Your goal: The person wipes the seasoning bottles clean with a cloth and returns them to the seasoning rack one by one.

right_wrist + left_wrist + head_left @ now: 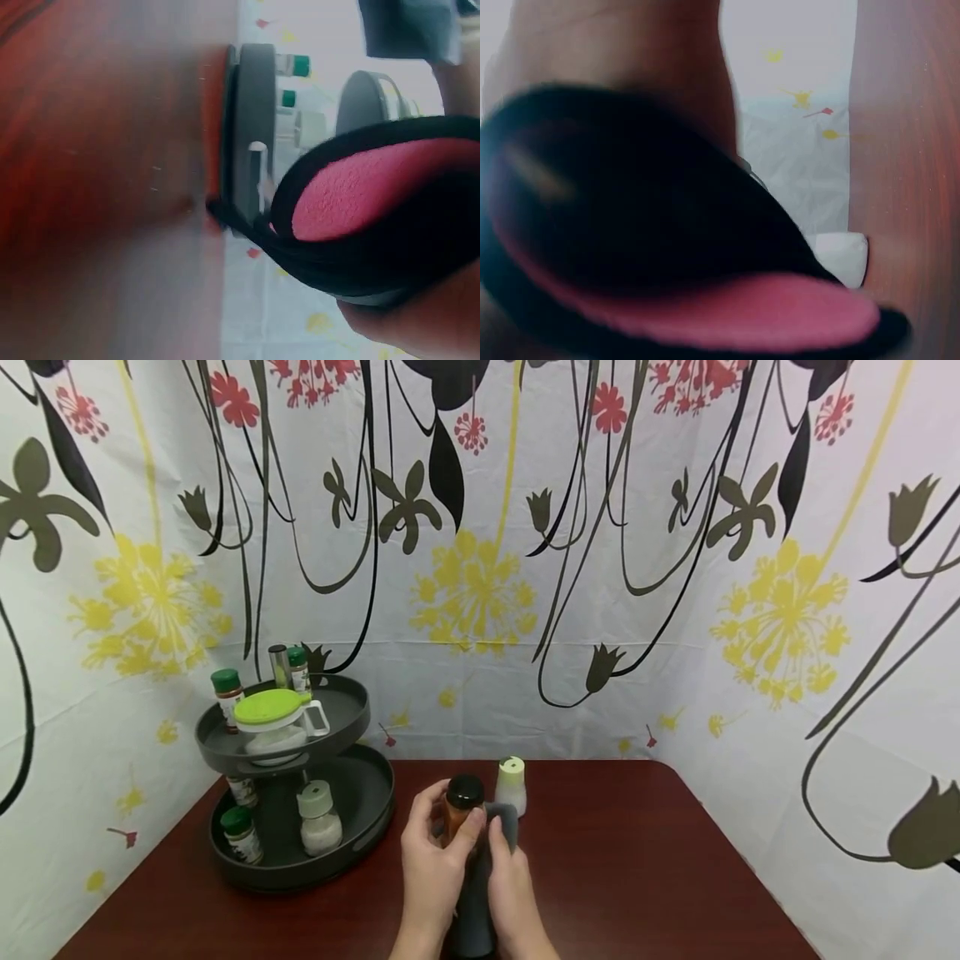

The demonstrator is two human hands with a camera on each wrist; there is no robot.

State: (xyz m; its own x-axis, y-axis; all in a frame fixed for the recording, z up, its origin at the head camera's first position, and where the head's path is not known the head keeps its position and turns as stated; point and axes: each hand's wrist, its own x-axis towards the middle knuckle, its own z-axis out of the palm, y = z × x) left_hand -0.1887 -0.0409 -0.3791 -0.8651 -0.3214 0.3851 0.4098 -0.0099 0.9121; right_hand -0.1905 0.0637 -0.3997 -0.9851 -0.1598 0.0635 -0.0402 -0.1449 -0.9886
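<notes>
In the head view my left hand (pixel 437 860) grips a spice jar (pixel 459 814) with a black lid and orange-brown contents, held upright above the table. My right hand (pixel 513 885) holds a dark grey cloth (pixel 474 902) against the jar's right side, thumb up along it. The cloth hangs down between both hands. Part of it shows as a grey patch (pixel 412 30) at the top of the right wrist view. The fingers behind the jar and cloth are hidden. Black bands with pink lining block much of both wrist views.
A dark two-tier turntable (pixel 300 877) stands at left, with several green-lidded spice jars, a lime-lidded container (pixel 273 727) with a handle, and a pale-lidded shaker (pixel 320 818). Another shaker (pixel 512 789) stands behind my hands near the back edge of the red-brown table (pixel 637 860).
</notes>
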